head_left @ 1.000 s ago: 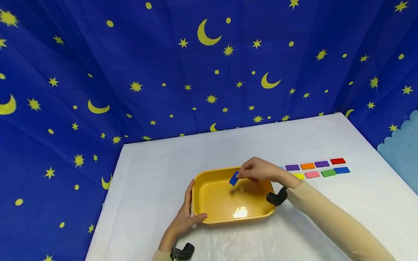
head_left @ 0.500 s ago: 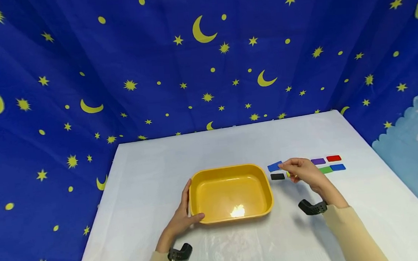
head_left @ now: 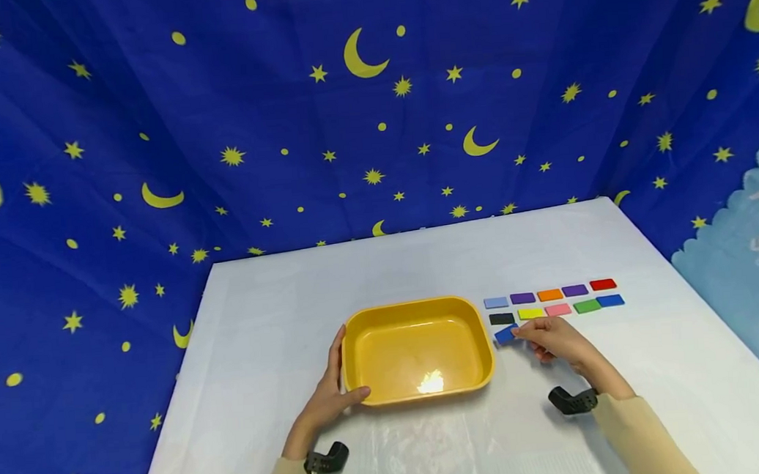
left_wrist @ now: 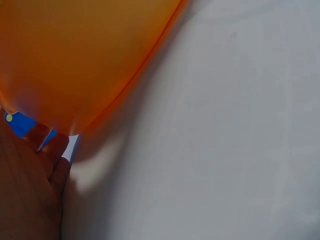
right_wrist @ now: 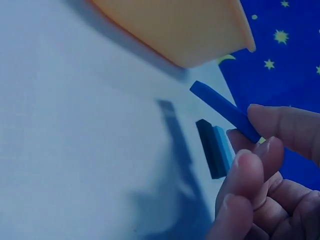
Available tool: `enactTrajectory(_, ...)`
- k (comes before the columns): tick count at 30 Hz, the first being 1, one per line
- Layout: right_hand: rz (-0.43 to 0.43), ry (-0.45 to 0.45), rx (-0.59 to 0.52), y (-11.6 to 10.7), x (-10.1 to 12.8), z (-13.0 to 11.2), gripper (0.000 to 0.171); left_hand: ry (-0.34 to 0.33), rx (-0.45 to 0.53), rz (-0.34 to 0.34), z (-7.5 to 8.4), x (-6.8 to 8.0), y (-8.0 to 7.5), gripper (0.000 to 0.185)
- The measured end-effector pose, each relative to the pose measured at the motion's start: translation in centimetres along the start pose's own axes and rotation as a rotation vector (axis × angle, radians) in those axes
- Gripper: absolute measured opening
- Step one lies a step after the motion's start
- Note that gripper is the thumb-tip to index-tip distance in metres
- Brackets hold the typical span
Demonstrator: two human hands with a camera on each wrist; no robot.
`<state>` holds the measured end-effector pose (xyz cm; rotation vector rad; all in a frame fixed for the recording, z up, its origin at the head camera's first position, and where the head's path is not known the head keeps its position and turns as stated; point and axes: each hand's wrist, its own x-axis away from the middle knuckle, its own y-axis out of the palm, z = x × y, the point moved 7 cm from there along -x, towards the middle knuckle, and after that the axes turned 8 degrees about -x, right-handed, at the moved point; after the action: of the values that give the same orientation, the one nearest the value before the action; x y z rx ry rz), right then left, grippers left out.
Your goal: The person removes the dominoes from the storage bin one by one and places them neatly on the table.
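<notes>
My right hand [head_left: 554, 338] pinches a flat blue domino-shaped block [head_left: 507, 334] between thumb and fingers, just right of the yellow tray [head_left: 484, 310]. In the right wrist view the block [right_wrist: 220, 106] slants above the white table, its shadow beside it. My left hand [head_left: 329, 391] holds the tray's left side, thumb at the front rim and fingers along the outer wall. Seen from the left wrist, the fingers [left_wrist: 42, 170] meet the tray's underside edge [left_wrist: 120, 95]. No blocks show inside the tray.
Two rows of similar blocks lie right of the tray, including black [head_left: 501, 319], light blue [head_left: 496, 303], yellow [head_left: 530, 314], orange [head_left: 549, 295] and red [head_left: 603, 284]. A blue starry cloth [head_left: 319, 124] hangs behind the white table [head_left: 291, 294].
My right hand has carried the blue block from over the tray out to the right, past the back row, then nearer in front of the black block. My left hand keeps hold of the tray.
</notes>
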<state>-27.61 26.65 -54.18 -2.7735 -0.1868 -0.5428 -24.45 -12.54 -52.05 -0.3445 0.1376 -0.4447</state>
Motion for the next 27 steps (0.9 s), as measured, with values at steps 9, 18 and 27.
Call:
enactTrajectory(9,0.053,0.028,0.039,0.2,0.0,1.0,0.031,0.006,-0.016,-0.017,0.0,-0.2,0.1,0.104)
enactTrajectory(18,0.071,0.015,0.118,0.3,0.1,1.3,0.034,-0.013,0.004,-0.002,0.1,-0.1,0.0,0.105)
enactTrajectory(27,0.05,0.042,0.199,0.4,0.1,1.0,0.034,-0.018,-0.005,0.009,0.1,0.1,-0.1,0.104)
